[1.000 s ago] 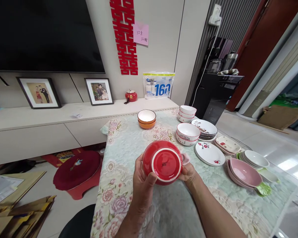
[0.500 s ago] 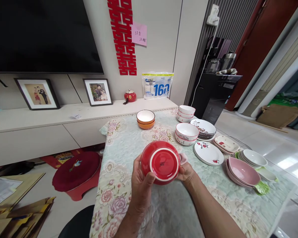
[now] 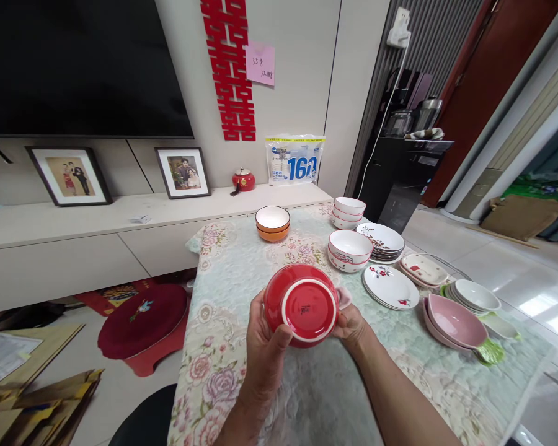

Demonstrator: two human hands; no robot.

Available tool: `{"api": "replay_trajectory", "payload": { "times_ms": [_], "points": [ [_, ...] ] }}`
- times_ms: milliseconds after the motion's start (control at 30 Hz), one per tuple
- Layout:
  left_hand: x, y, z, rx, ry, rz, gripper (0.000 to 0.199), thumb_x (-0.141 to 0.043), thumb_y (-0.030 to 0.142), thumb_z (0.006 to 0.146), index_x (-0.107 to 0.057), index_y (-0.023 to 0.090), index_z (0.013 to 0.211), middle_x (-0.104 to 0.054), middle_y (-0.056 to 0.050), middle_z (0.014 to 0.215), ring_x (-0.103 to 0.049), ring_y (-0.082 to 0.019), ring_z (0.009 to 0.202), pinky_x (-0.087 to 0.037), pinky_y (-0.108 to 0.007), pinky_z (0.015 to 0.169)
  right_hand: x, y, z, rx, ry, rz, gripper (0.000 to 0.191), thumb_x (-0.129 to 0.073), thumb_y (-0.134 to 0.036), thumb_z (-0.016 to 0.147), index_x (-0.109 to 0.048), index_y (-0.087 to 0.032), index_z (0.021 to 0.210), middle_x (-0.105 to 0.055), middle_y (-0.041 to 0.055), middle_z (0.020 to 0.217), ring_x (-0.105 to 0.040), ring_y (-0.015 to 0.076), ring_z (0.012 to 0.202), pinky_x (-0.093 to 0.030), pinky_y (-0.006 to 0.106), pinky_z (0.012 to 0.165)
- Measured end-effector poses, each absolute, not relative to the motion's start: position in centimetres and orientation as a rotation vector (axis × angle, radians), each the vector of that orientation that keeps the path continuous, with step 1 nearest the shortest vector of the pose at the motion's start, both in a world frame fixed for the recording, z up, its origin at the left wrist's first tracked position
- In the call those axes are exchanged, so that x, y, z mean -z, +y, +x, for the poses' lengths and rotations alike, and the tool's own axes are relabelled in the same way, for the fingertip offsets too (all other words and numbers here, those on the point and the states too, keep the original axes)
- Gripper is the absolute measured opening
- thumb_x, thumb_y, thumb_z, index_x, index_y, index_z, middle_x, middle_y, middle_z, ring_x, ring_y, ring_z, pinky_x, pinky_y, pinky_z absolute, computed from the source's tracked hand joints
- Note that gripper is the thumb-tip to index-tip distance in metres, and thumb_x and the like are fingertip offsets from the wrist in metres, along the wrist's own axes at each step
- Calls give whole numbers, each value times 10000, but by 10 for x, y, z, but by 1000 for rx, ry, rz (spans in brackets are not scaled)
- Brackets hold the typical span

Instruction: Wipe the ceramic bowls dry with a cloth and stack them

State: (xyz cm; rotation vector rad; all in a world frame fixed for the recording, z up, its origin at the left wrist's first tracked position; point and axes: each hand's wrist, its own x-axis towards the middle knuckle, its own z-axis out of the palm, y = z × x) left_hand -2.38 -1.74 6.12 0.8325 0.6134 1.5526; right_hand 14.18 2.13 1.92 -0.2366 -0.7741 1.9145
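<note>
A red bowl is tilted on its side above the table, its white-ringed base facing me. My left hand grips its left side, with the thumb on the base's lower left edge. At the bowl's right side is my right hand, its fingers closed on a pale pink cloth against the rim; some fingertips are hidden behind the bowl. Beyond the bowl, two orange bowls with white insides stand stacked. White bowls with red rims are stacked to the right.
The floral tablecloth also bears white plates, dark-rimmed plates, squarish dishes and pink leaf-handled bowls. A red stool stands left of the table; a white cabinet runs behind.
The red bowl has turned very slightly, and the mark on its base sits a little differently. Both hands keep their hold.
</note>
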Motion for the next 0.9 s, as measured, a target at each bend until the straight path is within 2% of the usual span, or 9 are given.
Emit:
{"api": "replay_trajectory", "payload": {
  "times_ms": [167, 333, 500, 667, 900],
  "points": [
    [-66, -22, -20, -1564, 621, 828, 817, -845, 512, 556, -515, 193, 1232, -654, -141, 1211, -621, -313, 1109, -502, -395, 926, -23, 20, 141, -1857, -793, -172, 280, -920, -198, 471, -646, -140, 479, -640, -3, 445, -608, 116, 437, -527, 210, 581],
    [-69, -24, -19, -1564, 621, 830, 827, -843, 509, 560, -514, 185, 1245, -652, -146, 1214, -619, -316, 1111, -500, -390, 926, -28, 19, 140, -1862, -795, -151, 271, -930, -201, 450, -672, -145, 513, -674, -1, 495, -616, 108, 455, -538, 204, 604],
    [-65, -21, -20, -1566, 608, 829, 816, -846, 508, 557, -517, 190, 1233, -650, -147, 1219, -617, -328, 1125, -499, -408, 940, -32, 19, 139, -1887, -817, -131, 289, -916, -212, 496, -639, -141, 453, -670, 10, 488, -617, 105, 449, -532, 196, 591],
    [-57, -17, -24, -1540, 570, 889, 778, -833, 496, 593, -506, 199, 1234, -639, -150, 1249, -602, -334, 1158, -497, -423, 958, -32, 19, 140, -1898, -827, -142, 271, -927, -230, 474, -675, -136, 508, -705, 23, 550, -647, 116, 494, -540, 206, 624],
    [-58, -17, -23, -1551, 570, 868, 770, -835, 484, 592, -507, 188, 1222, -640, -158, 1244, -607, -338, 1152, -493, -427, 966, -32, 20, 139, -1897, -810, -185, 304, -932, -239, 450, -643, -146, 455, -675, 12, 488, -623, 112, 453, -545, 209, 607]
  ]
}}
